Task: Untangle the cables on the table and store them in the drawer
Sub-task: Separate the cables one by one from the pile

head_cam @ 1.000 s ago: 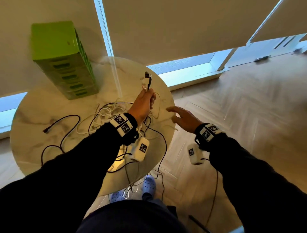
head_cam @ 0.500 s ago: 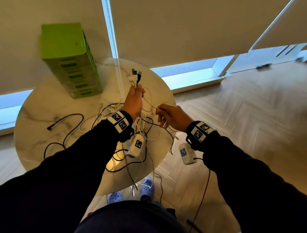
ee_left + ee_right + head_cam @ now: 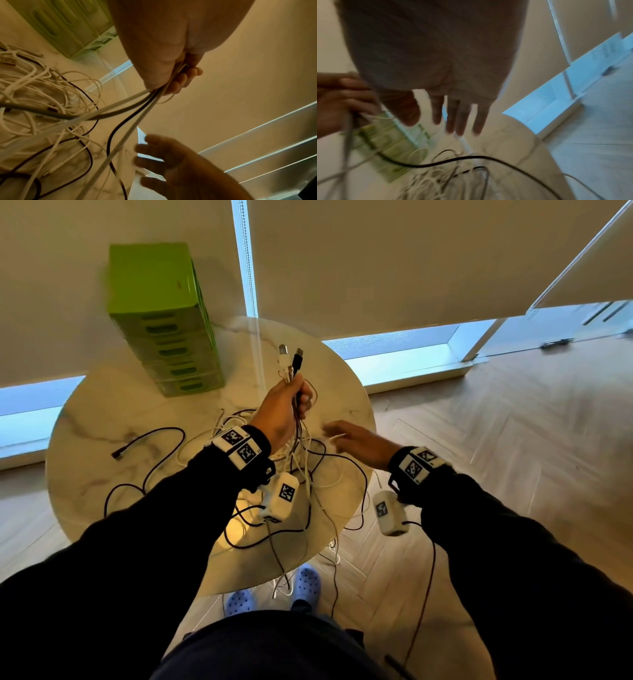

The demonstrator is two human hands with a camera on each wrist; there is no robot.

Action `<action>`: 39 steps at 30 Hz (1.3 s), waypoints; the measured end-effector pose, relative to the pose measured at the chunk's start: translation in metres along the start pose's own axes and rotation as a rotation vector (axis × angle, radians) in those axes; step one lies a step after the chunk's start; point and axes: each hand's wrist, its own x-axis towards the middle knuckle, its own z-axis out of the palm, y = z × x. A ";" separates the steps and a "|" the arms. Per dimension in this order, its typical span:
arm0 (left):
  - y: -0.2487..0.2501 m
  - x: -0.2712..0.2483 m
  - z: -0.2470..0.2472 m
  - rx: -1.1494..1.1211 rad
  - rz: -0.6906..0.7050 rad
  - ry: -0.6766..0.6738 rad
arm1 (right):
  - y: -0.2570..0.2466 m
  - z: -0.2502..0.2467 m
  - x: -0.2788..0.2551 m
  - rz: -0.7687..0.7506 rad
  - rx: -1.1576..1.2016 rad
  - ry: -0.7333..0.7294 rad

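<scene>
Released from its pinch, right hand (image 3: 363, 441) spreads beside left hand (image 3: 284, 405), whose grip clamps gathered cable ends (image 3: 291, 361); untangling continues.

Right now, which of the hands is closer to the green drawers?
Left. The left hand is raised over the table gripping cable ends, just right of the green drawers. The right hand hangs open farther right, near the table's edge.

Cable tangle (image 3: 291, 474) blocks table (image 3: 102, 440) centre (left side bare).
</scene>
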 end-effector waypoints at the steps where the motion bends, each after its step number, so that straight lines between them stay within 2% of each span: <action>1: 0.000 0.000 0.001 0.004 -0.002 -0.003 | -0.011 0.008 0.002 -0.050 -0.017 -0.071; 3: 0.002 0.000 0.002 0.020 0.004 -0.006 | -0.023 0.020 0.006 -0.102 -0.067 -0.064; 7: 0.006 0.000 -0.004 0.000 0.005 -0.003 | -0.032 0.029 0.009 -0.150 0.129 0.073; 10: 0.006 0.001 -0.008 0.036 0.015 0.021 | -0.025 0.020 0.010 -0.199 -0.064 0.184; 12: 0.003 0.002 -0.010 0.118 0.006 0.066 | -0.017 0.007 0.006 -0.179 -0.199 0.199; 14: 0.000 0.001 -0.009 0.156 -0.002 0.078 | -0.004 -0.013 -0.001 -0.049 -0.307 0.109; 16: -0.001 -0.001 -0.004 0.155 -0.008 0.072 | 0.014 -0.032 -0.011 0.151 -0.510 -0.032; 18: 0.001 -0.001 0.002 0.088 -0.017 0.044 | 0.033 -0.046 -0.023 0.355 -0.702 -0.144; 20: 0.007 -0.002 0.008 0.004 -0.020 -0.021 | 0.044 -0.053 -0.030 0.511 -0.823 -0.191; 21: 0.010 -0.003 0.011 -0.025 -0.026 -0.058 | 0.048 -0.055 -0.030 0.528 -0.807 -0.161; 22: 0.013 -0.005 0.015 -0.046 -0.037 -0.095 | 0.047 -0.056 -0.028 0.479 -0.740 -0.103; 24: 0.019 -0.009 0.025 -0.065 -0.059 -0.164 | 0.030 -0.055 -0.025 0.213 -0.543 0.026; 26: 0.023 -0.012 0.035 -0.049 -0.067 -0.237 | -0.003 -0.048 -0.023 0.002 -0.363 0.015; 29: 0.026 -0.016 0.042 -0.013 -0.084 -0.325 | -0.042 -0.020 -0.017 0.026 -0.081 -0.218; 31: 0.029 -0.019 0.040 0.003 -0.093 -0.353 | -0.044 0.003 -0.007 0.026 0.114 -0.293; 35: 0.043 -0.022 0.023 0.014 -0.081 -0.324 | -0.037 0.018 -0.001 -0.006 0.335 -0.311; 37: 0.050 -0.021 0.013 -0.030 -0.081 -0.286 | -0.033 0.005 -0.004 0.022 0.374 -0.317; 39: 0.054 -0.019 0.006 -0.072 -0.080 -0.267 | -0.028 -0.014 -0.007 0.087 0.306 -0.235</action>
